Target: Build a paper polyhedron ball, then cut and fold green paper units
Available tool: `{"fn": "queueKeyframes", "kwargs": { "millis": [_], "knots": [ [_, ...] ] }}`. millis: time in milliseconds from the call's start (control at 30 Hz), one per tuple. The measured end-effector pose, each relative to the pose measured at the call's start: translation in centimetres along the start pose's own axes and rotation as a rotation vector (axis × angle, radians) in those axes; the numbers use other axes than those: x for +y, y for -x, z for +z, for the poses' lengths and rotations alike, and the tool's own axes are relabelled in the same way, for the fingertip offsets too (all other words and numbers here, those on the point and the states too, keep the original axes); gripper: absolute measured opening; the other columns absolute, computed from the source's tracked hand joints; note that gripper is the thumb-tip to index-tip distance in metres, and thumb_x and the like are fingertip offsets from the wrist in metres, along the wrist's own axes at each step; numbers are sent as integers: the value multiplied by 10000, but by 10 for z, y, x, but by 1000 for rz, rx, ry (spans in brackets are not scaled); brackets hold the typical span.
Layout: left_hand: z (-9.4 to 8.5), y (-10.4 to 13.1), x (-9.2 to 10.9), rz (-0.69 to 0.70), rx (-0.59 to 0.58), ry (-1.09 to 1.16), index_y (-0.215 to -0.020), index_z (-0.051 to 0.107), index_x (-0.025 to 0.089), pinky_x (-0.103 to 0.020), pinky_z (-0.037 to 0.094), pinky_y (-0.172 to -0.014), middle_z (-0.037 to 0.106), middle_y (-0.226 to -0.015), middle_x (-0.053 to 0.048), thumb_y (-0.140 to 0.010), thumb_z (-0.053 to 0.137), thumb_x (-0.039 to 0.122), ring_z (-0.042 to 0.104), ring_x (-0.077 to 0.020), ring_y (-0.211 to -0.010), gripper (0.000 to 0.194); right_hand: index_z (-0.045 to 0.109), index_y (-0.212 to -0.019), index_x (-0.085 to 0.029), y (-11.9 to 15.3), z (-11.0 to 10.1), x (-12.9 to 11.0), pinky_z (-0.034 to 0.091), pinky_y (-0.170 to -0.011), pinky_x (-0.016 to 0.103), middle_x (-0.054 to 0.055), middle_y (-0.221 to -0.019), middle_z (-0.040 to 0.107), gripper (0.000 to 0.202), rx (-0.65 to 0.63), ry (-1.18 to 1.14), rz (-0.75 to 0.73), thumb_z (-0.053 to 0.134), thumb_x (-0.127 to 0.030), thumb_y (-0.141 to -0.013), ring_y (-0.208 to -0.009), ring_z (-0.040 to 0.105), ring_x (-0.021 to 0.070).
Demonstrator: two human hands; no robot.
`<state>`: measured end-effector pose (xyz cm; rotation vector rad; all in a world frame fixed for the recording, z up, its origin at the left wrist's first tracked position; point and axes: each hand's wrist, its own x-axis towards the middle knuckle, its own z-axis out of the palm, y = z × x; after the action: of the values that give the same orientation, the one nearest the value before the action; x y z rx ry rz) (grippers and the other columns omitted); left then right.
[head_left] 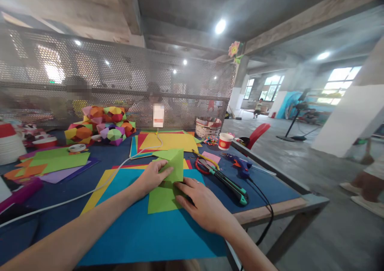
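Observation:
My left hand [152, 178] pinches a green sheet of paper [177, 167] between thumb and fingers, lifting one part so it stands tilted with a pointed top corner. Flat underneath lies more green paper [159, 201]; whether it is the same sheet or another, I cannot tell. My right hand [201, 202], a ring on one finger, rests on its right side with fingers stretched out and apart, fingertips touching the green paper near the base of the raised part. Both hands are over a large blue sheet [135, 239] at the table's front edge.
Right of my hands lie a long black-and-green cutter [231, 186], scissors [201, 166] and a blue glue gun [243, 166] with a cord. A paper cup [225, 141], basket [208, 127] and folded paper balls [112, 133] stand behind. A white cable [90, 191] crosses the left.

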<state>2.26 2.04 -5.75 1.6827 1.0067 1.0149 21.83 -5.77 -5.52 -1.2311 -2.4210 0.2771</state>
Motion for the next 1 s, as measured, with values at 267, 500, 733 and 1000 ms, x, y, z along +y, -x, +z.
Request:
{"fn": "queueKeyframes", "kwargs": {
  "millis": [267, 500, 733, 1000],
  "knots": [
    [0, 1, 1, -9, 23, 3, -749, 656, 168, -254, 465, -555, 645, -681, -1, -652, 768, 584, 552, -140, -615, 442, 621, -1359, -150, 0, 3, 2, 469, -1070, 438, 133, -1322, 638, 377, 1, -4, -4, 495, -312, -1043, -1221, 597, 286],
    [-1, 2, 3, -50, 69, 41, -747, 630, 174, -227, 473, -511, 643, -692, 11, -639, 809, 529, 548, -114, -572, 412, 608, -1378, -133, -1, 5, 6, 441, -1124, 435, 134, -1413, 603, 396, 3, -24, -18, 492, -306, -1041, -1287, 565, 279],
    [-9, -4, 10, -127, 148, 88, -968, 660, 170, -185, 412, -443, 663, -681, 16, -825, 690, 370, 529, -72, -445, 247, 601, -1395, -137, -1, 4, 6, 427, -1146, 446, 126, -1471, 568, 408, -10, -26, -15, 485, -307, -1043, -1319, 546, 281],
    [-42, -53, 28, -270, 247, -62, -1029, 668, 140, -230, 529, -574, 682, -843, -17, -950, 639, 275, 638, -105, -637, 159, 613, -1380, -155, -1, 4, 5, 433, -1138, 454, 126, -1468, 571, 390, -9, -35, -16, 493, -305, -1040, -1312, 552, 282]
  ]
}}
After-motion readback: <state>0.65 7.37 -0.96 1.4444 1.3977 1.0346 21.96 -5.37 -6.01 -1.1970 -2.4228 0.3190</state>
